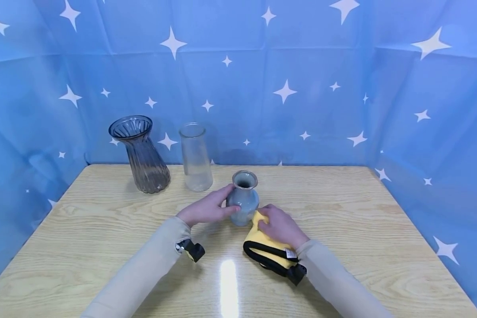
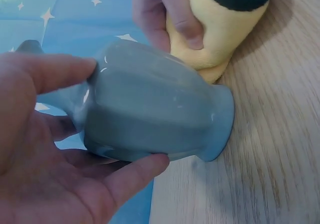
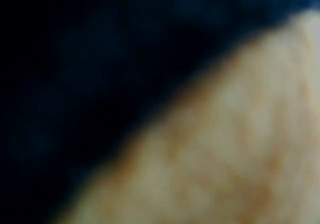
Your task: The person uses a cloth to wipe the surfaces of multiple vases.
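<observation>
The pale, wood-grained desk (image 1: 342, 203) is catching a streak of light (image 1: 229, 289) nearer me than the gray-blue vase (image 1: 245, 207). That vase is standing upright there, within my left grip (image 1: 211, 207). Left of it and farther back, a clear glass vase (image 1: 197, 163) is standing; farther left, a fluted smoky glass vase (image 1: 144, 163) is standing. I cannot tell whether a yellow cloth (image 1: 259, 235), just right of the gray-blue vase, is touching the desk.

I reach my left arm (image 1: 141, 267) and right arm (image 1: 339, 278) forward and inward; the left hand (image 1: 210, 206) grips with thumb (image 1: 231, 209) and fingers (image 2: 142, 171) parted, while the right hand (image 1: 281, 225), back upward, grips with curled fingers, near the left but apart
</observation>
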Demonstrator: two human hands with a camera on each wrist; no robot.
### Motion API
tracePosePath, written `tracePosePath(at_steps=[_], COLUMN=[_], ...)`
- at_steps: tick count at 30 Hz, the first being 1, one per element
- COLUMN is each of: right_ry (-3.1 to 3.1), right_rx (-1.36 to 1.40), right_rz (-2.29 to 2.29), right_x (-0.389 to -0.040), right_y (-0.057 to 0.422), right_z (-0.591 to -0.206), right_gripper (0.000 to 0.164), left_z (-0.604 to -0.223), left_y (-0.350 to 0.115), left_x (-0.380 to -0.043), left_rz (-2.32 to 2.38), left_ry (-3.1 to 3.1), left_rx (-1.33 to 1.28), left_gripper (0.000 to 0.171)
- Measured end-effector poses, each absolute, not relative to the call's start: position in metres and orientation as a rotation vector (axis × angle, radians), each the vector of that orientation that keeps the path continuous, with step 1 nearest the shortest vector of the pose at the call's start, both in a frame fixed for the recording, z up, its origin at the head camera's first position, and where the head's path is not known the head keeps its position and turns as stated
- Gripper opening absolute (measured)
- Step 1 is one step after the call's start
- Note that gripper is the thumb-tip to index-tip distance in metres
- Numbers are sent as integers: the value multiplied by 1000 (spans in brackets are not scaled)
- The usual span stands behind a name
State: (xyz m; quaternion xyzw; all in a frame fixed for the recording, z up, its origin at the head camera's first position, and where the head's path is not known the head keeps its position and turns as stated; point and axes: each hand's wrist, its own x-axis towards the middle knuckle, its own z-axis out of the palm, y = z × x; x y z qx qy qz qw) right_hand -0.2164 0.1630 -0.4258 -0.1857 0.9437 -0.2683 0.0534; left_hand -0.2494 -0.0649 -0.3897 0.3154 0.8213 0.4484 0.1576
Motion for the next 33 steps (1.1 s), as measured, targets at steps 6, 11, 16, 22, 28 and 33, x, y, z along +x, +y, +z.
tracePosePath(at_steps=[6, 11, 16, 22, 28, 33], right_ry=[2952, 2937, 2923, 2902, 2611, 2234], right_rx=[-563, -496, -550, -665, -492, -200], right_rz=[-582, -655, -710, -708, -1136, -1512], right_x=[-211, -211, -211, -208, -211, -215], right_y=[152, 152, 157, 161, 171, 174], right_z=[-418, -419, -424, -424, -423, -416], right_gripper=[35, 35, 34, 33, 35, 36], left_z=[-390, -396, -396, -395, -395, -394], left_y=[-66, -64, -65, -68, -69, -69], left_x=[-250, -253, -257, -255, -255, -255], left_rz=[1322, 1316, 1301, 1304, 1333, 1337], left_ry=[2357, 2422, 2427, 2369, 2305, 2283], left_rx=[882, 926, 948, 964, 1002, 994], left_gripper=[66, 67, 65, 64, 62, 62])
